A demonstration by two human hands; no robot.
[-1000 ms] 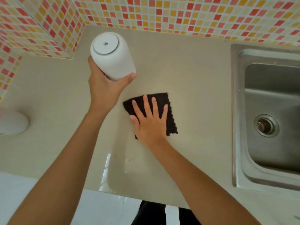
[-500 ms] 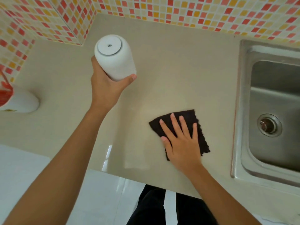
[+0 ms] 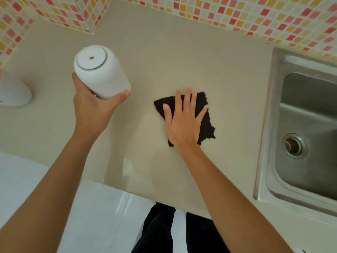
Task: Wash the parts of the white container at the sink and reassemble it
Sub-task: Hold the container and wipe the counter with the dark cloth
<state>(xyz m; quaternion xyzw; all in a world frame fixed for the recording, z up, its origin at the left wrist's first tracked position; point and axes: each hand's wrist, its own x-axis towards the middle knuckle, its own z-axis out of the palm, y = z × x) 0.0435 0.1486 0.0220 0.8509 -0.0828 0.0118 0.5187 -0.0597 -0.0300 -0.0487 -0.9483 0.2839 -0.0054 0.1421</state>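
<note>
My left hand grips the white container from below and holds it above the beige counter. The container is a rounded cylinder; its round lid with a small centre hole faces the camera. My right hand lies flat with spread fingers on a black cloth, pressing it onto the counter to the right of the container. The steel sink with its drain lies at the right.
A white rounded object stands at the counter's left edge. Mosaic tile walls close the back and left corner. The counter's front edge runs just before my dark trousers and a white floor.
My right hand slid the black cloth rightwards across the counter, then a little back towards the wall. The left hand kept the container held up in much the same place.
</note>
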